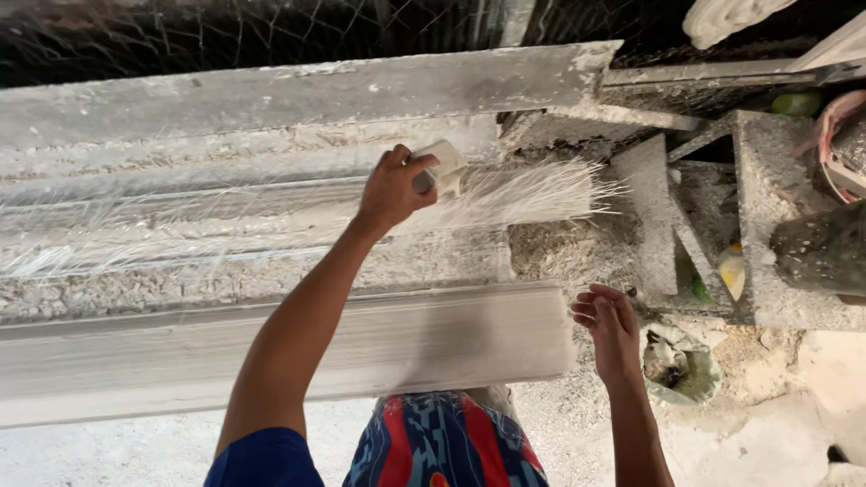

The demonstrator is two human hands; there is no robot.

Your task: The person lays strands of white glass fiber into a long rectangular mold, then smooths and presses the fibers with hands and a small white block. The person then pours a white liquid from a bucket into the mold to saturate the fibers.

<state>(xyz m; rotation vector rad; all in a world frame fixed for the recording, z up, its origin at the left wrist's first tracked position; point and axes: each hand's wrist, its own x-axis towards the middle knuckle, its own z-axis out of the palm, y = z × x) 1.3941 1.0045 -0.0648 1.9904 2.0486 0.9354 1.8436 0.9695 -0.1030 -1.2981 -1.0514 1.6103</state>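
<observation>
My left hand [392, 188] is closed on a small pale scraper [442, 168], pressed against a layer of white fibres [514, 194] spread along a long plaster-covered mould [225, 216]. The fibre ends fan out past the mould's right end. My right hand [612, 326] hangs with fingers loosely apart and nothing in it, just beyond the right end of a long white plaster moulding [271, 347] that lies along the near side of the bench.
A grey plaster-crusted frame [758, 207] stands at the right, with a dark bucket [821, 252] beside it. A small dirty bowl [677, 365] sits on the dusty floor under my right hand. Wire mesh [225, 32] backs the bench.
</observation>
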